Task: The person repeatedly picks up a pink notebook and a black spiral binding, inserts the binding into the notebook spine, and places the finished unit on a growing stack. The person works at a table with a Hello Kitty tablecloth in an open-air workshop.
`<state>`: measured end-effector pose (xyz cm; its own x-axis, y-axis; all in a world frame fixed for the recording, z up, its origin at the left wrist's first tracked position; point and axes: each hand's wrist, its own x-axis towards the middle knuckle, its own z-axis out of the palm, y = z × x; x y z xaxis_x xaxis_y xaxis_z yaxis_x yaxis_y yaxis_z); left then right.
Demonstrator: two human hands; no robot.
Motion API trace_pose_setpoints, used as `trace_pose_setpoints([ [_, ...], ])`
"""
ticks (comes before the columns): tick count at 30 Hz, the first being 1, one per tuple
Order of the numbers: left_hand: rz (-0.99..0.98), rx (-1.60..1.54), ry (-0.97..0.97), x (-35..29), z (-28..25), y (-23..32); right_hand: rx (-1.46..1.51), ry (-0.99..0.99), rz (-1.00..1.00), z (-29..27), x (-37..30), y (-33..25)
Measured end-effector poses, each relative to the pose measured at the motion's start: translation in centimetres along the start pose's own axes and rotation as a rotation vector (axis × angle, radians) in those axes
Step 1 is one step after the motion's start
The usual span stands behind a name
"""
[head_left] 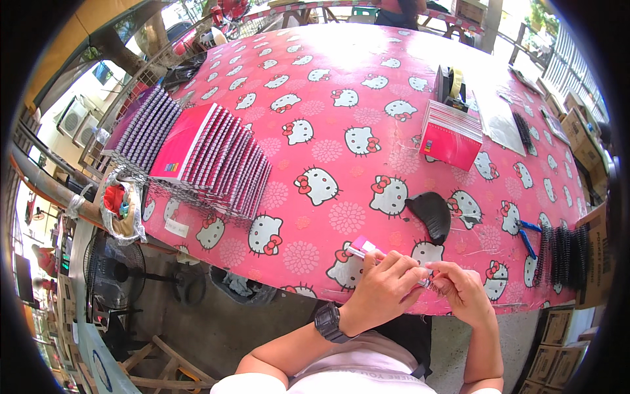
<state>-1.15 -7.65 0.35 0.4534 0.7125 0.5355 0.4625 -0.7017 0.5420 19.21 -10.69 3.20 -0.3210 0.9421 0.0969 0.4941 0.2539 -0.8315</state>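
Note:
Close to the table's front edge, a small pink notebook (363,245) is held almost edge-on, with a thin spiral coil (425,284) along its near side. My left hand (387,284), with a black watch on the wrist, wraps over the notebook and grips it. At the coil's right end, the fingers of my right hand (461,292) are pinched together; the coil's tip is partly hidden between them. Just beyond my hands lies a black curved object (430,215) whose kind I cannot make out. Blue-handled pliers (527,238) rest to the right.
Tall stacks of pink spiral notebooks (216,154) and purple ones (141,128) stand at left. Another pink stack (451,141) sits far right before a tape dispenser (453,85). Black coils (563,256) lie by a cardboard box (596,253). A plastic-lined bag (123,210) hangs at the left corner.

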Motion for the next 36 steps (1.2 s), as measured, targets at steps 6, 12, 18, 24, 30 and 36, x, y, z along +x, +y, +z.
trace_pose_setpoints([
  [6, 0.004, 0.026, -0.011, -0.3, 0.2, -0.3, -0.038, 0.038, -0.004, -0.2, 0.3, -1.4],
  [12, 0.031, 0.022, 0.031, 0.1, -0.3, -1.1, -0.019, 0.081, 0.043, 0.3, -0.3, 0.0],
  [18, 0.019, 0.042, 0.033, 1.1, -0.4, -0.9, -0.028, 0.124, -0.007, 0.4, 0.3, 0.7],
  [24, 0.054, 0.108, 0.031, 1.3, 0.2, -1.6, 0.022, 0.146, -0.029, 0.1, 0.8, 0.6],
  [30, 0.051, 0.116, 0.021, 1.7, 0.2, -1.4, -0.029, 0.226, -0.079, 0.2, 0.7, 1.0],
  [36, 0.052, 0.087, -0.005, 1.7, 0.0, -1.6, -0.078, 0.296, -0.131, 1.0, 1.0, 1.3],
])
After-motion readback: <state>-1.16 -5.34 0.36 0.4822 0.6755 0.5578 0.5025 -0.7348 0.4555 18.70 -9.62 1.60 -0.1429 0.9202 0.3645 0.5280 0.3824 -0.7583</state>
